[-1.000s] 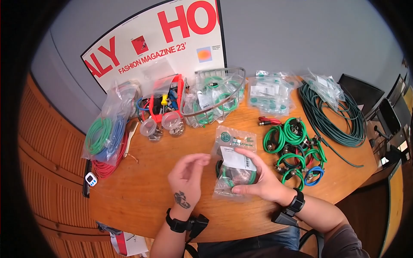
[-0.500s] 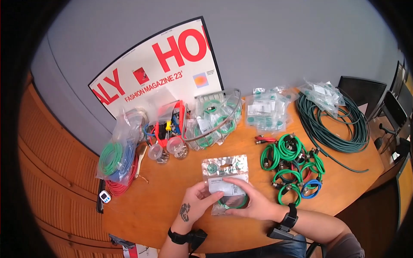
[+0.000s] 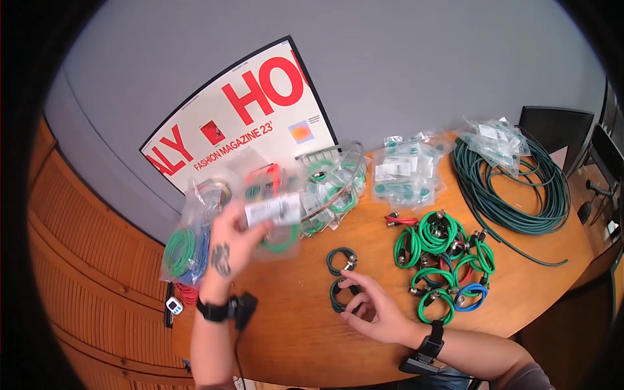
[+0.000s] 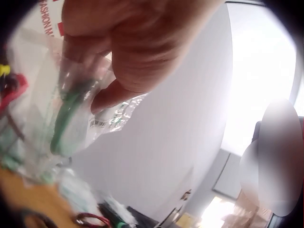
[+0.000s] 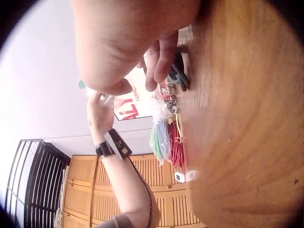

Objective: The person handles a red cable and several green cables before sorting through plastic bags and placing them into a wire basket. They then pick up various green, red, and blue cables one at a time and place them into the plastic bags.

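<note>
My left hand (image 3: 231, 250) pinches a clear plastic bag (image 3: 283, 209) by its white label and holds it up in front of the wire basket. A green coiled cable shows inside the bag (image 4: 71, 114) in the left wrist view. Two small dark coiled cables lie one above the other at mid-table, the upper coil (image 3: 329, 263) and the lower coil (image 3: 333, 297). My right hand (image 3: 380, 312) is beside them, its fingers loosely bent and the tips right at the lower coil. In the right wrist view those fingers (image 5: 164, 61) overlap a dark cable.
Behind the lifted bag stands the wire basket (image 3: 356, 188) with bagged green cables. Flat clear bags (image 3: 406, 172) and a big dark green cable coil (image 3: 465, 169) are at the back right. Short cables (image 3: 437, 242) form a pile on the right; bagged cables (image 3: 179, 253) and a timer (image 3: 173, 305) are left.
Both hands held the bag at mid-table; the right hand has let go, and the left has carried it up and left. Two dark coils now show where the bag was.
</note>
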The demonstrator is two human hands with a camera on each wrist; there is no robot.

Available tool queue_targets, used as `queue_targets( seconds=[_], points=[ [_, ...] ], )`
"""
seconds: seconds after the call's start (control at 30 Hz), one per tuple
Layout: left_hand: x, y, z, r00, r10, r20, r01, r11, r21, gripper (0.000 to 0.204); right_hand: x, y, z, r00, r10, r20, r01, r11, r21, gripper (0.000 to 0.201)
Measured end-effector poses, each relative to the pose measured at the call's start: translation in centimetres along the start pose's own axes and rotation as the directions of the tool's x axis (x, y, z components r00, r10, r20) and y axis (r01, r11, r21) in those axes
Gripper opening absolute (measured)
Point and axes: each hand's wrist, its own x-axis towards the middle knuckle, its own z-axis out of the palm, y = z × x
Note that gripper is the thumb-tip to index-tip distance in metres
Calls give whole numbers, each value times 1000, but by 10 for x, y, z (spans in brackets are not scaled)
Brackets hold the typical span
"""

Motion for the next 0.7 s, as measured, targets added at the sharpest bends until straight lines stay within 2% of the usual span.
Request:
queue_targets(
  seconds=[0.03, 0.1, 0.13, 0.2, 0.23, 0.3, 0.37, 0.43, 0.47, 0.53, 0.57, 0.63, 0.67, 0.7],
  points=[
    [23, -5, -6, 998, 62, -10, -60, 989, 135, 30, 0, 0, -1, 1000, 16, 17, -16, 1000, -19, 75],
    [54, 20, 1, 992, 112, 52, -122, 942, 311, 30, 0, -3, -1, 999, 33, 26, -33, 999, -21, 75],
    [70, 18, 3, 992, 113, 55, -125, 941, 315, 30, 0, -4, -1, 998, 55, 37, -54, 998, -27, 75],
    [105, -5, 14, 959, 118, 259, -196, 933, 302, 30, -1, -3, -1, 997, 67, 44, -66, 998, -26, 76],
    [120, -14, 19, 957, 121, 262, -201, 931, 304, 30, -1, -3, -2, 995, 81, 54, -79, 996, -30, 76],
    [138, -18, 28, 900, -3, 437, -97, 974, 206, 28, -1, -1, -3, 996, 76, 53, -74, 997, -37, 77],
    [148, -26, 34, 900, 9, 435, -130, 959, 250, 28, -1, 0, -3, 996, 74, 54, -72, 997, -41, 77],
    [161, -41, 38, 825, -95, 557, -112, 938, 327, 29, 0, 0, -2, 994, 86, 60, -83, 995, -46, 78],
    [160, -36, 40, 824, -96, 558, -113, 938, 329, 29, 0, 0, -2, 995, 85, 59, -83, 996, -44, 78],
    [157, -26, 46, 751, -369, 548, 69, 869, 490, 28, 0, 0, -2, 993, 99, 62, -96, 994, -50, 78],
    [154, -22, 50, 751, -369, 548, 69, 869, 490, 28, 0, 0, -2, 993, 98, 62, -95, 994, -50, 78],
    [145, -19, 57, 817, -211, 537, -107, 859, 500, 19, 0, 1, -3, 993, 98, 62, -93, 993, -66, 78],
    [147, -34, 62, 811, -58, 582, -297, 816, 496, 16, 0, 1, -3, 993, 97, 62, -93, 993, -66, 78],
    [151, -41, 67, 811, -58, 583, -299, 816, 496, 16, 0, 1, -3, 992, 106, 65, -102, 993, -60, 78]
  ],
)
